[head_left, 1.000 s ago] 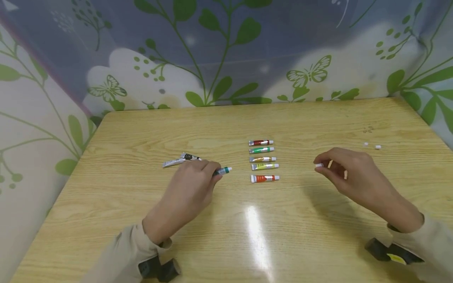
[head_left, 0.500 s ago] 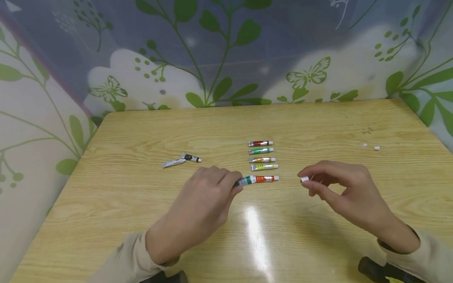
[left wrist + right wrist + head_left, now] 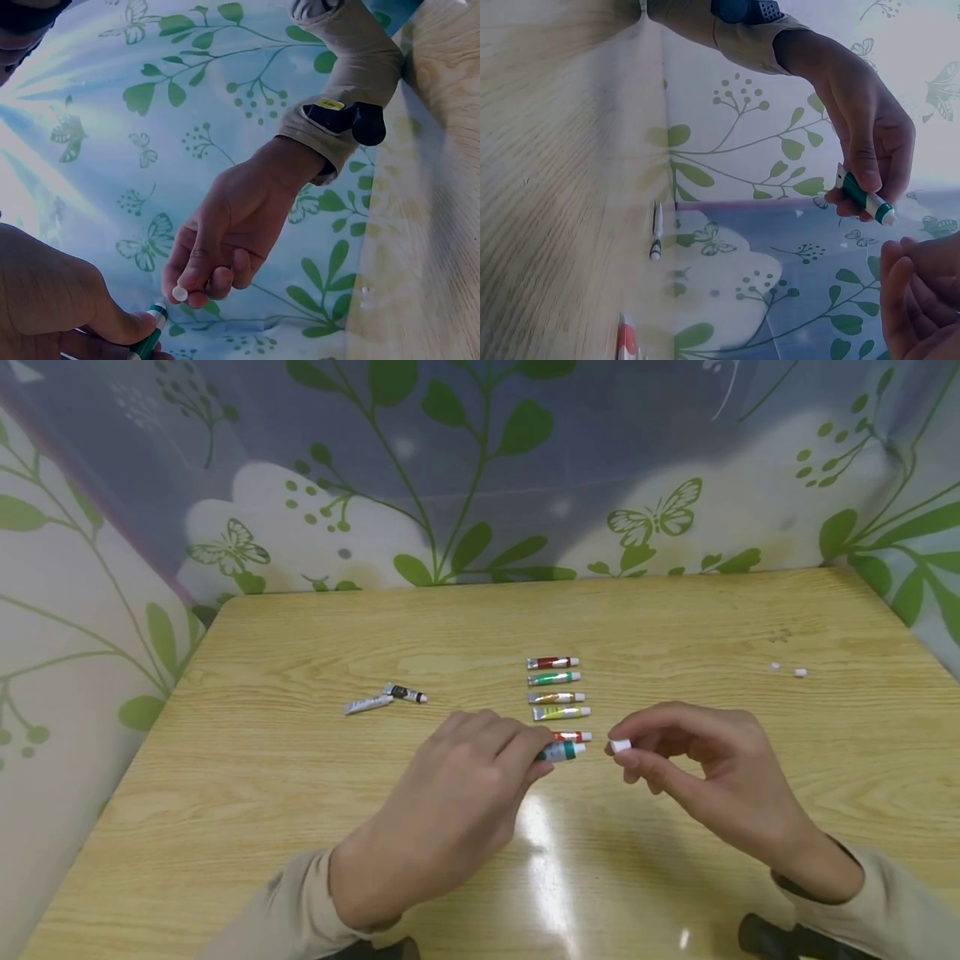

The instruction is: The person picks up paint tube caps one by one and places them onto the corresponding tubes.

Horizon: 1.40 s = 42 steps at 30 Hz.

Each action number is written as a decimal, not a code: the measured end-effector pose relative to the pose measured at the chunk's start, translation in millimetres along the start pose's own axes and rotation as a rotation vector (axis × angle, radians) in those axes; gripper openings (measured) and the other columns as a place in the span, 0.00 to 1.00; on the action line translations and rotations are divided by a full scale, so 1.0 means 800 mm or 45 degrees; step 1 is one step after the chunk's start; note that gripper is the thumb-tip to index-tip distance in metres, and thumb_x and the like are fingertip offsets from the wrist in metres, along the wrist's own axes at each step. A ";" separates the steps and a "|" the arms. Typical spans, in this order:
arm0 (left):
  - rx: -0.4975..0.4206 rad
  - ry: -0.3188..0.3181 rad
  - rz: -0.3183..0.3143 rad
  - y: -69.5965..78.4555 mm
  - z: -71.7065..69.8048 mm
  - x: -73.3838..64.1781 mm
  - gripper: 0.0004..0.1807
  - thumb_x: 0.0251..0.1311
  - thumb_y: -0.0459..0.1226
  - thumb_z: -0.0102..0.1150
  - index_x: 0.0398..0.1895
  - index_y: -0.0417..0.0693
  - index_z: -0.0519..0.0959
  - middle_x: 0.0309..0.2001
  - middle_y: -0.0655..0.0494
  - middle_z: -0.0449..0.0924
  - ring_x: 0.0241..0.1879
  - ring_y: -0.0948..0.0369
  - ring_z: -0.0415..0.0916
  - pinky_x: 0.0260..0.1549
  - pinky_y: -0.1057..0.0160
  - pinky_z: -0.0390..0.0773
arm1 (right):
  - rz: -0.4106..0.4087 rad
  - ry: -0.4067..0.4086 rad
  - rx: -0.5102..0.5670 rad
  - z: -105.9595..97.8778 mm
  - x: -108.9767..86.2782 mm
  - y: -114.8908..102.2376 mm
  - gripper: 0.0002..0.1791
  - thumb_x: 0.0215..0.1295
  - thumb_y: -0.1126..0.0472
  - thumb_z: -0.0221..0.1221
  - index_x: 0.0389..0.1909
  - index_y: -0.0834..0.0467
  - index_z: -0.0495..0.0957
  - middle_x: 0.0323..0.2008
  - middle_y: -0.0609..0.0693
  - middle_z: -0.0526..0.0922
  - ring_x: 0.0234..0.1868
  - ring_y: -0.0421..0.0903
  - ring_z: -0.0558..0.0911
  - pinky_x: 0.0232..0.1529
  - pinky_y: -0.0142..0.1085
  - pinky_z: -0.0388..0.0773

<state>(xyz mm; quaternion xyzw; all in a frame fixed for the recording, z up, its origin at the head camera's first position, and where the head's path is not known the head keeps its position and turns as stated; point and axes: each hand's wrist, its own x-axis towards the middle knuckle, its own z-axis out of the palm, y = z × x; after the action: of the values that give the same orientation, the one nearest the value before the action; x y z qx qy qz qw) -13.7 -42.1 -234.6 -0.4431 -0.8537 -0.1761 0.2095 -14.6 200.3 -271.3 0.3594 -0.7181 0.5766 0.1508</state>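
Note:
In the head view my left hand [image 3: 450,814] pinches a dark green paint tube [image 3: 564,751] between thumb and fingers. The tube's bare white nozzle points right. Facing it, my right hand [image 3: 708,777] holds a small white cap [image 3: 620,745] between thumb and index finger, a short gap from the nozzle. Both are off the table, in front of the orange-red paint tube [image 3: 573,737], which the left hand partly covers. From the right wrist, the green tube [image 3: 864,196] shows slanted, nozzle toward the right hand; the cap is hidden there. The left wrist view shows the cap [image 3: 180,293] above the nozzle.
Several capped tubes lie in a column mid-table, among them a yellow tube [image 3: 562,713] and a dark red tube [image 3: 553,662]. A black tube [image 3: 406,694] touches a silver-white tube [image 3: 367,705] at the left. Two small white pieces, one a cap [image 3: 800,672], lie far right.
My left hand has carried the green tube rightward and slightly nearer to me, past the orange-red tube. My right hand has brought the cap leftward and nearer, narrowing the gap. The black tube is uncovered.

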 end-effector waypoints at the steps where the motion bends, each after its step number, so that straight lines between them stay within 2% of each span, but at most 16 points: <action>1: 0.003 -0.001 0.006 0.001 0.000 0.001 0.06 0.65 0.35 0.59 0.39 0.41 0.80 0.36 0.54 0.84 0.36 0.57 0.80 0.37 0.60 0.78 | 0.004 0.004 0.013 0.001 0.000 -0.001 0.11 0.58 0.78 0.61 0.41 0.66 0.80 0.29 0.51 0.83 0.25 0.38 0.80 0.22 0.29 0.75; 5: 0.002 -0.007 0.021 0.005 -0.002 0.002 0.05 0.64 0.34 0.60 0.39 0.42 0.80 0.37 0.54 0.84 0.37 0.57 0.80 0.38 0.60 0.78 | -0.009 0.020 0.050 0.003 0.001 -0.003 0.10 0.58 0.78 0.61 0.41 0.66 0.80 0.29 0.51 0.83 0.26 0.38 0.80 0.21 0.29 0.74; 16: 0.002 0.008 0.024 0.011 -0.008 0.004 0.06 0.65 0.35 0.59 0.41 0.42 0.80 0.39 0.54 0.84 0.38 0.58 0.79 0.41 0.60 0.77 | -0.136 0.020 0.143 0.008 0.005 -0.009 0.08 0.60 0.74 0.62 0.40 0.69 0.80 0.31 0.52 0.84 0.27 0.38 0.80 0.22 0.29 0.74; 27: 0.003 -0.010 0.018 0.013 -0.010 0.005 0.07 0.67 0.37 0.56 0.42 0.43 0.80 0.40 0.56 0.83 0.39 0.58 0.78 0.43 0.60 0.76 | -0.226 0.085 0.191 0.016 0.011 -0.015 0.07 0.58 0.76 0.62 0.38 0.73 0.79 0.30 0.52 0.83 0.26 0.39 0.79 0.21 0.29 0.73; 34: 0.010 0.004 0.025 0.015 -0.011 0.005 0.07 0.69 0.37 0.53 0.41 0.43 0.79 0.39 0.56 0.82 0.39 0.59 0.78 0.42 0.61 0.76 | -0.247 0.093 0.193 0.018 0.013 -0.016 0.07 0.57 0.77 0.63 0.37 0.73 0.79 0.31 0.52 0.83 0.26 0.40 0.78 0.22 0.29 0.73; 42: 0.072 0.036 0.063 0.015 -0.011 0.007 0.08 0.70 0.37 0.52 0.40 0.43 0.79 0.38 0.57 0.82 0.37 0.60 0.77 0.41 0.62 0.76 | -0.255 0.102 0.181 0.018 0.014 -0.016 0.07 0.58 0.76 0.63 0.37 0.74 0.79 0.31 0.52 0.83 0.26 0.39 0.79 0.22 0.28 0.74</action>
<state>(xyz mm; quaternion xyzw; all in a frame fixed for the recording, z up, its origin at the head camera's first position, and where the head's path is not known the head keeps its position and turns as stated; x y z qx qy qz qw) -5.2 -36.1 -223.1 -0.4555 -0.8440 -0.1528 0.2382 -10.6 182.4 -259.5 0.4160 -0.6293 0.6218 0.2104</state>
